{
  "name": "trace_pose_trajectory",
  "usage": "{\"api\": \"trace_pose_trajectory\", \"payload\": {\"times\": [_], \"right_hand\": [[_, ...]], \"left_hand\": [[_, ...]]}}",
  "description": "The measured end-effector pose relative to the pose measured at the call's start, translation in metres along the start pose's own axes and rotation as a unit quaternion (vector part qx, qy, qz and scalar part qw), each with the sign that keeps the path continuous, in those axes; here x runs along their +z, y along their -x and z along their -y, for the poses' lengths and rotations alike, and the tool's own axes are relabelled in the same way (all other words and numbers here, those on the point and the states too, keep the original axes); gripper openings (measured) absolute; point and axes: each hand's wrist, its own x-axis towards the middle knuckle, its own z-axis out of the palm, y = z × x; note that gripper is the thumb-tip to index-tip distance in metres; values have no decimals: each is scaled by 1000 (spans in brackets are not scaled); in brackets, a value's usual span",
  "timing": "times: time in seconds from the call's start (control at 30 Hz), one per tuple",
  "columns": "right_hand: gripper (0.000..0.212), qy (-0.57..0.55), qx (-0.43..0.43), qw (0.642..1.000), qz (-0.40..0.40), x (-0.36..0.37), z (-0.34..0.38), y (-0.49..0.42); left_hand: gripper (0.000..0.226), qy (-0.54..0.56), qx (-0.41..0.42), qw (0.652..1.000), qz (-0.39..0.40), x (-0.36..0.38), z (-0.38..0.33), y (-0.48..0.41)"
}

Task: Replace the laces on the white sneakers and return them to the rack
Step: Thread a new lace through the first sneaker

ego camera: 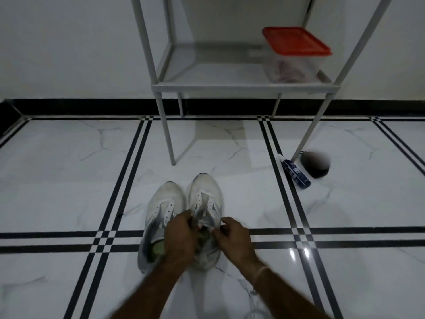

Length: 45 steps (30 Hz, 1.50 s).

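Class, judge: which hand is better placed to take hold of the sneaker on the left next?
Left, likely: the left hand overlaps that sneaker; the right hand sits beyond the other sneaker.

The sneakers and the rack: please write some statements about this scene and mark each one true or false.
1. The left sneaker and right sneaker stand on the floor before the rack. True.
2. Both hands hold the left sneaker. False: the left hand and right hand grip the right sneaker.
3. A red-lidded container sits on the rack. True.
4. The blue tube lies on the rack. False: it lies on the floor.
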Motion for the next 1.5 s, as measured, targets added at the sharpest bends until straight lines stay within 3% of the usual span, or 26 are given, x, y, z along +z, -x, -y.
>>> {"api": "trace_pose_trajectory", "payload": {"times": [0.1,0.17,0.27,0.43,0.53,0.63,0.73,0.83,0.9,1.0,1.13,1.3,1.4,1.5], "right_hand": [[34,-46,46,997,-50,-31,-24,-6],[41,-77,86,990,-75,-54,-44,-10],[21,-86,105,986,-93,-78,-56,-10],[25,-75,104,985,-116,-82,-62,-13],[47,11,32,985,-171,-73,-43,-2],[50,117,-143,957,-222,-47,-6,13],[45,143,-242,951,-132,-3,23,22],[49,20,-107,991,76,47,34,27],[58,-13,-25,991,133,66,31,26],[60,-23,-15,992,125,63,20,24],[44,-120,9,989,90,36,7,10],[28,-85,37,995,48,2,-12,5],[44,-13,58,997,45,-6,-30,12],[46,-28,67,996,46,-6,-34,10]], "left_hand": [[24,66,27,997,25,19,-15,3],[15,110,44,992,44,36,-28,5],[28,136,75,987,52,59,-47,5],[40,145,87,981,90,59,-53,-2],[50,127,102,985,49,33,-36,-2],[51,45,96,990,-96,-7,-7,2],[72,-33,5,988,-149,-39,30,3],[93,17,-109,990,-91,-59,68,4],[70,57,-130,987,-70,-66,82,10],[41,47,-91,993,-57,-57,86,18],[33,80,-48,994,-62,-27,65,17],[17,44,3,999,-25,3,46,15],[27,40,4,999,-6,10,55,22],[33,43,2,999,-14,15,55,22]]}}
